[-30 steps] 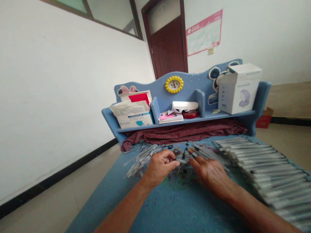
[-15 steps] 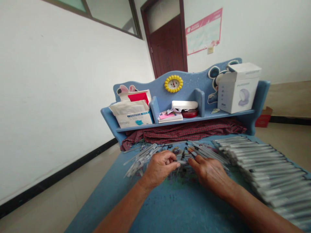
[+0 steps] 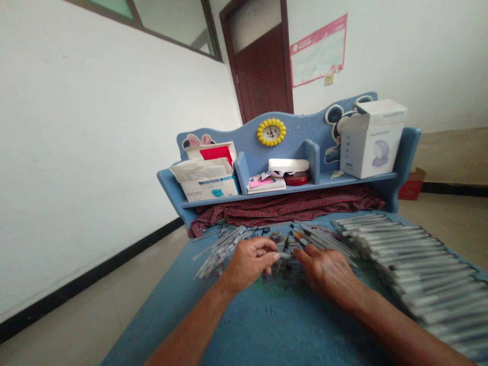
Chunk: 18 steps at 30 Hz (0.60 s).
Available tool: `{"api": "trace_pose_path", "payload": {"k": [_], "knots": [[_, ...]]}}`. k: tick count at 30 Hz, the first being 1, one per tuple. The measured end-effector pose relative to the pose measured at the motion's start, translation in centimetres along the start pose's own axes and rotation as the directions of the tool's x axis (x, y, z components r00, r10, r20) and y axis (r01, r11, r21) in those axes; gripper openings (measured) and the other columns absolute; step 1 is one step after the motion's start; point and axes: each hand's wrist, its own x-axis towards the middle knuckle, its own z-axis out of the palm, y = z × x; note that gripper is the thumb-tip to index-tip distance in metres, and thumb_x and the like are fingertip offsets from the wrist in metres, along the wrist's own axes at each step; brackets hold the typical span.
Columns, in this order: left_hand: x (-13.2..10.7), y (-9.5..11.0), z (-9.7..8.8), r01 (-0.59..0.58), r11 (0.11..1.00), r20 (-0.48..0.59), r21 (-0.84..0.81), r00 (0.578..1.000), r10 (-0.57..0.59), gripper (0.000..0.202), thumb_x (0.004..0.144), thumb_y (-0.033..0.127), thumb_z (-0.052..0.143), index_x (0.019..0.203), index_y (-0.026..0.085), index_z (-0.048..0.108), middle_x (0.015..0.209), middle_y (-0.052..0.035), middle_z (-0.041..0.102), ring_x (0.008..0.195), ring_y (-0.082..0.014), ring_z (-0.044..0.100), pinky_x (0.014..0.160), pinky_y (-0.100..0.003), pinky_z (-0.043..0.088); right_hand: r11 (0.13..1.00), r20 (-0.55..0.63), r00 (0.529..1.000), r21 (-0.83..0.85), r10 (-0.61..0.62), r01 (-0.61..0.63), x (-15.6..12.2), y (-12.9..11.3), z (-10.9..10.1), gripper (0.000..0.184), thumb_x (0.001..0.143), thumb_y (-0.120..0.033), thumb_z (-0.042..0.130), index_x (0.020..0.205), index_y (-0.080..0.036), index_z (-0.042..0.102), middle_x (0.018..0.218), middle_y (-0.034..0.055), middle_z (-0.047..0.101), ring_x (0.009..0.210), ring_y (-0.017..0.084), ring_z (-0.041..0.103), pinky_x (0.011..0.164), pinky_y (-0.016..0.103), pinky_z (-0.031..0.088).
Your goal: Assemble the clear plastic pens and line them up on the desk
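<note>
Between the thumb and forefinger of my left hand [image 3: 249, 262] is a thin, pale pen part [image 3: 284, 255]. It points to the right, and its far end reaches the fingertips of my right hand [image 3: 324, 267]. That hand is closed, palm down, and whatever its fingertips pinch is too small to make out. Loose clear pen barrels [image 3: 223, 251] lie in a heap to the left of my left hand. Beyond my right hand, more pen barrels [image 3: 324, 238] are spread. Small dark pen pieces [image 3: 285, 243] lie scattered between the two heaps.
A large stack of pens [image 3: 423, 269] fills the table's right side. Bunched checked cloth [image 3: 290, 206] lies under the blue shelf [image 3: 244, 175]. On the shelf are a mask box [image 3: 213, 185], a white carton [image 3: 373, 142] and a red round case [image 3: 297, 178]. The blue table [image 3: 267, 325] extends toward me.
My hands stay almost in place over the table. The left thumb has drawn back slightly left, and a lower finger of that hand now shows beneath it. The view has shifted slightly.
</note>
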Motion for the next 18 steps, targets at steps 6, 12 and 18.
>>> {"api": "trace_pose_path", "payload": {"k": [6,12,18], "knots": [[0.11,0.2,-0.39,-0.005,0.997,-0.013,-0.076,1.0,0.004,0.02,0.069,0.03,0.063,0.078,0.012,0.062,0.047,0.0031,0.056,0.042,-0.0085,0.051,0.046,-0.019,0.036,1.0,-0.037,0.999,0.019,-0.005,0.005,-0.09,-0.17,0.06,0.023,0.079,-0.005,0.041,0.089,-0.021,0.055,0.074,0.0009,0.061,0.059,0.016,0.059,0.048,0.028,0.024],[0.23,0.01,-0.59,0.031,0.999,0.008,-0.01,0.999,-0.031,0.019,0.071,0.031,0.061,0.07,0.012,0.062,0.041,0.0034,0.053,0.037,-0.0075,0.047,0.043,-0.019,0.034,0.999,-0.035,0.999,0.031,-0.012,0.013,-0.15,-0.31,-0.01,0.022,0.078,-0.005,0.041,0.087,-0.02,0.055,0.074,0.0011,0.06,0.059,0.016,0.059,0.05,0.029,0.023],[0.2,-0.11,-0.63,0.063,0.995,0.026,-0.08,0.998,-0.061,0.017,0.067,0.027,0.062,0.075,0.012,0.061,0.043,0.0035,0.055,0.038,-0.0081,0.049,0.044,-0.019,0.035,0.999,-0.013,1.0,0.048,-0.019,0.019,-0.22,-0.51,0.01,0.024,0.076,-0.004,0.041,0.087,-0.02,0.054,0.075,0.0016,0.061,0.059,0.016,0.059,0.049,0.029,0.022]]}}
